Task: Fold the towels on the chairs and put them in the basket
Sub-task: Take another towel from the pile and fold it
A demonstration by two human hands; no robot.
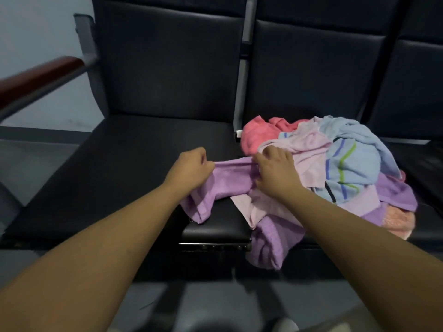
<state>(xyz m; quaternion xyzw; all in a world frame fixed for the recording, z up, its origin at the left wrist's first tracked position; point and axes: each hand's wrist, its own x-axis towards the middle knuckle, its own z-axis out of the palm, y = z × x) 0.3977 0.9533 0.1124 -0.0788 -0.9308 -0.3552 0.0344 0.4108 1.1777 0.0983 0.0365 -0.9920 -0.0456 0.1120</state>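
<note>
Lilac towel [230, 182], unfolded, bunched taut between my left hand [191, 167] and right hand [273, 174]; other towels in a crumpled heap [340, 161] on black chair [429, 161].

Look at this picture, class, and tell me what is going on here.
A person is working at a heap of crumpled coloured towels on a row of black padded chairs. The left hand grips one end of a lilac terry towel and the right hand holds it beside the heap, with the cloth taut between them. Nothing is folded yet, and no basket is in view.
</note>
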